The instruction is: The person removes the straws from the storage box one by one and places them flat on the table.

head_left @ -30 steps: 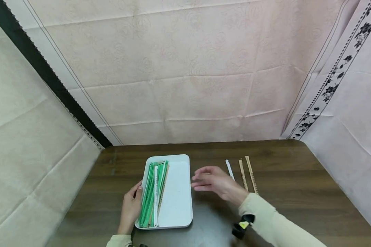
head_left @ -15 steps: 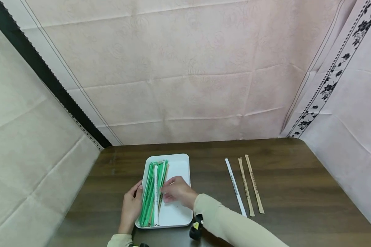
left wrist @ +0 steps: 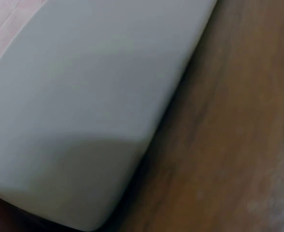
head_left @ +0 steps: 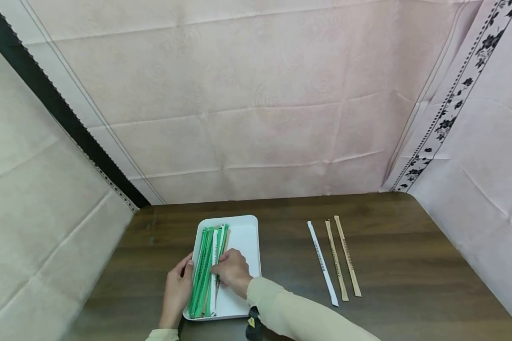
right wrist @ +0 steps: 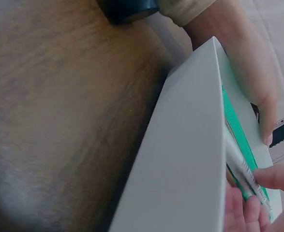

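Observation:
A white tray (head_left: 241,308) holds a bundle of long, slim green-wrapped sticks (head_left: 200,279) along its left side. Among them lies a slim white paper-wrapped stick (head_left: 214,296) with dark print. My left hand (head_left: 177,289) grips the tray's left edge, thumb at the rim; in the left wrist view the tray's outer wall (left wrist: 83,106) fills much of the picture. My right hand (head_left: 233,271) reaches over the tray and pinches the white stick; in the right wrist view the thumb (right wrist: 272,177) presses its printed side, with curled fingers (right wrist: 248,212) on the other.
Right of the tray, another white stick (head_left: 323,265) and two brown paper-wrapped sticks (head_left: 336,260) (head_left: 347,258) lie side by side on the dark wooden table (head_left: 392,255). Pale patterned cloth (head_left: 260,118) hangs behind the table and at both sides.
My right hand has moved left from beside the tray to the sticks inside it, and its fingers have closed on the white one. The left hand keeps its grip on the tray.

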The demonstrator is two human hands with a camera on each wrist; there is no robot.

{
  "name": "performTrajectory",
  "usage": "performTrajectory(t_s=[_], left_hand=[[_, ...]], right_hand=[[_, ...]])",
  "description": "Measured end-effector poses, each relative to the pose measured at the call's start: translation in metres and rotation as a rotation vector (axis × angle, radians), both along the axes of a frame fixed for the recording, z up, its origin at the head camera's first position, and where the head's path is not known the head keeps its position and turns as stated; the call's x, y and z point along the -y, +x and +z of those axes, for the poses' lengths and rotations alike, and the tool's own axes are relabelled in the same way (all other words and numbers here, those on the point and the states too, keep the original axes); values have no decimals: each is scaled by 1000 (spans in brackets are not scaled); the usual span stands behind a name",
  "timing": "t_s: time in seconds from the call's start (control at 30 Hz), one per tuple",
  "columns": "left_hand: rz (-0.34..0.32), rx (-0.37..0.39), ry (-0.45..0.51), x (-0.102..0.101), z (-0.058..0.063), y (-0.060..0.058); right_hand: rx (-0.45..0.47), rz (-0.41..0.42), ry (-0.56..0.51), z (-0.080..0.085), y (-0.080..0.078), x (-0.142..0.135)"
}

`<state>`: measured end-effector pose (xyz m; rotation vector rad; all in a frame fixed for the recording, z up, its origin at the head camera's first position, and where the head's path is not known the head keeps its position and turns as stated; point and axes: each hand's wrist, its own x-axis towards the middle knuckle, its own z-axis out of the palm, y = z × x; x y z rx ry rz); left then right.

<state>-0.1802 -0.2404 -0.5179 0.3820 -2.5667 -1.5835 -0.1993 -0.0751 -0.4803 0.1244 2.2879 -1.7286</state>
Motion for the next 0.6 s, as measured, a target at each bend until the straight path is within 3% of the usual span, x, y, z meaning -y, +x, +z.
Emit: performTrajectory(t_s=[0.2, 0.6], left_hand=[[-6, -12, 36, -1, -1, 2], [-6, -30, 1, -1, -2, 1]], right_hand=[[72, -19, -212, 0, 1, -11], [100, -25, -255, 0, 2, -16]])
